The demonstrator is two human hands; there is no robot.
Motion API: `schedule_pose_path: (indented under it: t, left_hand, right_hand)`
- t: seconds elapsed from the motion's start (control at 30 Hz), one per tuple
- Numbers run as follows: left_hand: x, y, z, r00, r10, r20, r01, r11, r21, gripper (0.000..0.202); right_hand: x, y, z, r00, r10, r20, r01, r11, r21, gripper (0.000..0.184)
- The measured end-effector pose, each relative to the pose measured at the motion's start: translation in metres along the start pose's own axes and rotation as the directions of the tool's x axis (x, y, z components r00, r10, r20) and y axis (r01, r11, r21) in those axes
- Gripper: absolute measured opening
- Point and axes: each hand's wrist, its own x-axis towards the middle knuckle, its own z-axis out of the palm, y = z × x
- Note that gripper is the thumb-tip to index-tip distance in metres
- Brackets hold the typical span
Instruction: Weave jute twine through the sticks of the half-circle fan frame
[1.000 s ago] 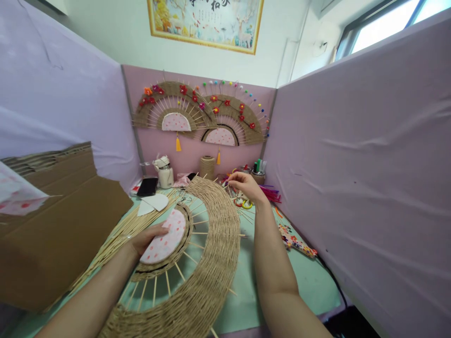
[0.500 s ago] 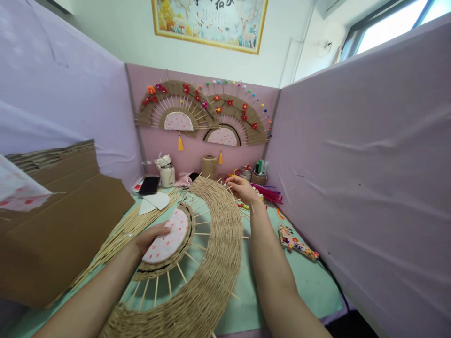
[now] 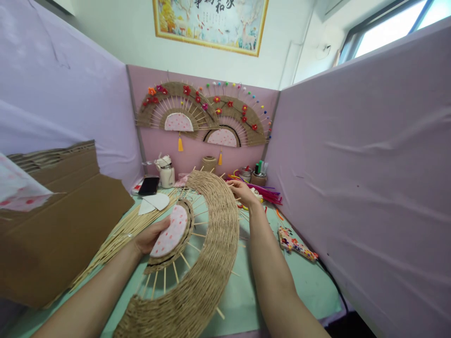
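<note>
A half-ring fan (image 3: 221,225) woven from brown twine on thin wooden sticks is held up tilted over the table. At its inner end sits a white half-disc with pink dots (image 3: 172,234). My left hand (image 3: 154,236) grips the fan there, thumb near the dotted face and the other fingers hidden behind. At the far outer rim is my right hand (image 3: 244,192), its fingers pinched together by a stick end. What lies between those fingertips is too small to make out. Bare stick tips (image 3: 220,313) poke out past the woven band.
Loose thin sticks (image 3: 116,239) and white paper pieces (image 3: 155,203) lie left, beside a cardboard box (image 3: 59,225). A flower-patterned glue gun (image 3: 296,244) with a cord lies right. Behind stand a twine spool (image 3: 209,164), a bottle (image 3: 167,174) and pipe cleaners (image 3: 269,193). Two finished-looking fans (image 3: 179,94) hang behind.
The fan has turned and tilted a little in my left hand, its lower end moving right and its upper end rising. My right hand stays near the rim, shifted slightly.
</note>
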Motion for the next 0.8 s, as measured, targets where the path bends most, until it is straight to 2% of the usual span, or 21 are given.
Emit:
schedule_pose_path:
  t: [0.13, 0.3, 0.53, 0.8]
  left_hand:
    - [-0.002, -0.001, 0.008, 0.999, -0.036, -0.005, 0.036, 0.999, -0.009, 0.066]
    - [-0.005, -0.005, 0.019, 0.999, -0.028, 0.024, 0.027, 0.999, 0.026, 0.073]
    - [0.002, -0.011, 0.01, 0.999, 0.013, 0.05, -0.018, 0.995, 0.096, 0.076]
    - [0.007, -0.013, 0.004, 0.997, 0.011, 0.074, -0.02, 0.992, 0.126, 0.068]
  right_hand:
    - [0.005, 0.002, -0.001, 0.996, -0.071, -0.052, 0.065, 0.992, -0.105, 0.022]
    - [0.005, -0.001, -0.005, 0.995, -0.09, -0.031, 0.086, 0.989, -0.124, 0.02]
    - [0.003, -0.009, -0.013, 0.972, -0.192, -0.132, 0.159, 0.96, -0.23, 0.02]
    - [0.002, -0.013, -0.012, 0.959, -0.25, -0.13, 0.205, 0.937, -0.284, 0.015]
